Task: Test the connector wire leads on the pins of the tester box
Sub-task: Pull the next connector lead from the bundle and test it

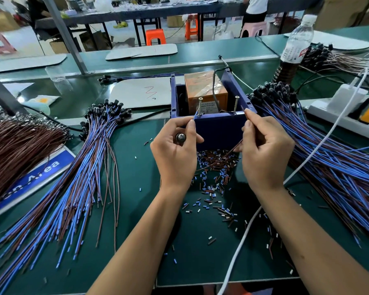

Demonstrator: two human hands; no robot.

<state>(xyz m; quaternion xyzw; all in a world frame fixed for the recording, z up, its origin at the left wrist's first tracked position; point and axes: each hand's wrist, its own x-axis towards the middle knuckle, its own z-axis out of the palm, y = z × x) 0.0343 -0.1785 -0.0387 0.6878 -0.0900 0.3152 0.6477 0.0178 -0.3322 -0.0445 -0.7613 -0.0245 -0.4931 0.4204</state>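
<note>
**Wire leads held at the two pins of the tester box**

While both hands are raised in front of the blue tester box [218, 129], a lead is presented to each of its two upright screw pins. The box stands on the green table [136, 188] at the middle of the view, open at the top, with an orange unit [202, 90] seen inside it. The left pin [200, 106] and the right pin [236, 105] rise from the box's near wall.

A blue lead [196, 116] is pinched between thumb and forefinger of the left hand [176, 153], and its tip is brought against the base of the left pin. A round black connector [180, 137] with a shiny face is also cradled by the curled fingers of that hand. A brown lead [235, 146] is pinched by the right hand [264, 154]; its upper end is held just beside the right pin, though contact cannot be made out.

Short cut pieces of blue and brown insulation [215, 167] are scattered on the table below the box. A fanned bundle of blue and brown wires [73, 188] is laid to the left, and a second bundle [328, 156] to the right. A plastic bottle [296, 45] and a white power strip [345, 116] are seen at the far right.
</note>
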